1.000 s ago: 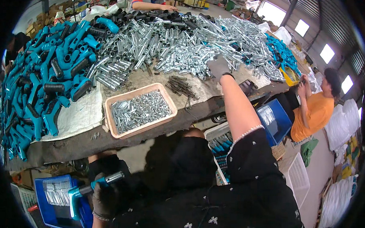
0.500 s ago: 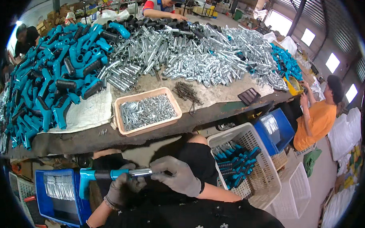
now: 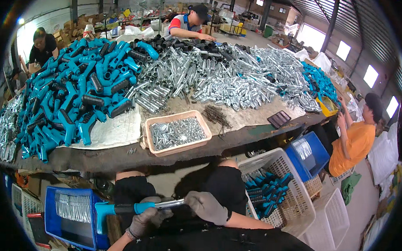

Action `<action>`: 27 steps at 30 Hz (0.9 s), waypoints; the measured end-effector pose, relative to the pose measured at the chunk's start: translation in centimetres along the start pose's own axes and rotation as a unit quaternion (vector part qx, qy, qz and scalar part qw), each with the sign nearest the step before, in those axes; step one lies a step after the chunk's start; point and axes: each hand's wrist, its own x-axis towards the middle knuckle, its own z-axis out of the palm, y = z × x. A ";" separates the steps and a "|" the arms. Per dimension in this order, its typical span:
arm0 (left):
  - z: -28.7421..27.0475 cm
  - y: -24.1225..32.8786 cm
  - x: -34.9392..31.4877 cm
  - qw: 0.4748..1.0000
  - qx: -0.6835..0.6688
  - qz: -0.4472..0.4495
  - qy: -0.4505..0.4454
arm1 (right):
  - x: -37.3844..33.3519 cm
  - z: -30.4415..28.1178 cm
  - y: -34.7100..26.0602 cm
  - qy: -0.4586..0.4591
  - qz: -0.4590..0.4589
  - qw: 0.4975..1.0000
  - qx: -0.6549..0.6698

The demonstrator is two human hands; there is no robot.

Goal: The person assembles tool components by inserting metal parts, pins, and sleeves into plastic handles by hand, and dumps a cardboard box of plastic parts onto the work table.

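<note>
Over my lap lies a teal-and-black angled plastic handle (image 3: 123, 208), its bent end pointing left. My gloved left hand (image 3: 145, 222) is closed around the handle's right end. A shiny metal tube (image 3: 170, 204) extends from that end toward my gloved right hand (image 3: 209, 208). The right hand's fingers are pinched at the tube's far tip, which they partly cover; whether a small part is also between them cannot be seen. Ahead on the bench, a cream tray (image 3: 152, 147) holds many small metal pieces.
Teal handles (image 3: 71, 103) and metal tubes (image 3: 238, 78) are heaped on the bench (image 3: 98, 162). Dark springs (image 3: 215, 116) lie beside the tray. A blue bin (image 3: 73, 232) stands left, a white crate (image 3: 302, 208) with teal handles right. Co-workers sit across and at both sides.
The whole view has shifted, so the bench and tray appear farther right and lower. My right hand's fingers have drawn together at the tube's tip. The left hand keeps its hold on the handle.
</note>
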 end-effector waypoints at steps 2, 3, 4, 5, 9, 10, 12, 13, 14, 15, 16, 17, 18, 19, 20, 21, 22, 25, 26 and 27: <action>3.6 0.2 0.0 0.999 -0.007 0.029 0.030 | 0.8 0.8 -1.0 0.081 -0.055 0.995 -0.002; 5.0 0.3 -0.2 0.996 -0.015 0.065 0.062 | 1.0 1.1 -1.8 0.156 -0.113 0.981 -0.007; 4.5 0.2 -0.1 0.996 -0.016 0.063 0.061 | 0.7 1.0 -2.1 0.157 -0.112 0.981 -0.008; 3.5 0.2 0.0 0.998 -0.006 0.055 0.038 | 0.3 0.8 -2.3 0.102 -0.037 0.994 0.019; 4.5 1.3 0.7 0.995 0.090 0.004 -0.032 | -0.9 1.2 1.3 0.011 0.104 0.987 0.119; 4.1 1.1 0.9 0.995 0.090 0.000 -0.037 | -0.4 1.5 0.6 0.016 0.105 0.987 0.118; 2.7 0.2 0.7 0.999 -0.016 0.010 0.035 | 0.6 2.1 -1.0 0.145 -0.058 0.981 0.116; 1.6 -0.2 0.4 0.999 -0.016 0.005 0.030 | 0.2 1.6 -0.9 0.049 0.043 0.979 0.193; 0.2 -0.5 0.1 0.999 -0.030 0.004 0.022 | 0.1 1.5 -0.6 0.056 0.044 0.979 0.192; 0.1 -0.6 0.3 0.999 -0.045 0.002 0.015 | 0.0 1.2 -0.2 0.038 0.049 0.990 0.123; 0.0 -0.9 0.4 0.999 -0.046 -0.004 0.010 | 0.0 1.1 0.1 0.019 0.053 0.997 0.054; -0.1 -1.1 0.4 0.998 -0.050 0.018 -0.020 | -0.2 1.3 0.4 0.066 0.020 0.995 0.079; 0.0 -1.1 0.5 0.996 -0.054 0.043 -0.048 | 0.0 1.4 0.1 0.068 0.020 0.994 0.078; 0.1 -1.1 0.5 0.996 -0.054 0.042 -0.049 | 0.3 1.5 -0.7 0.097 0.000 0.991 0.096; 0.2 -1.0 0.4 0.997 -0.076 0.028 0.005 | 0.5 1.5 -1.0 0.125 -0.020 0.985 0.115; 0.3 -1.0 0.2 0.993 -0.099 0.012 0.059 | 0.3 1.4 -0.8 0.126 -0.019 0.985 0.113; -0.4 -1.2 0.1 0.993 -0.100 0.011 0.058 | -0.1 1.2 -0.1 0.101 0.001 0.992 0.080; -0.9 -1.2 0.1 0.995 -0.081 -0.030 0.043 | 0.0 1.4 -1.8 0.094 0.009 0.993 0.078; 0.6 -0.6 0.2 0.996 -0.063 -0.010 0.070 | 0.2 1.4 -2.3 0.112 -0.006 0.988 0.110; 1.9 -0.1 0.1 0.994 -0.044 0.011 0.096 | 0.0 1.4 -1.3 0.112 -0.006 0.988 0.108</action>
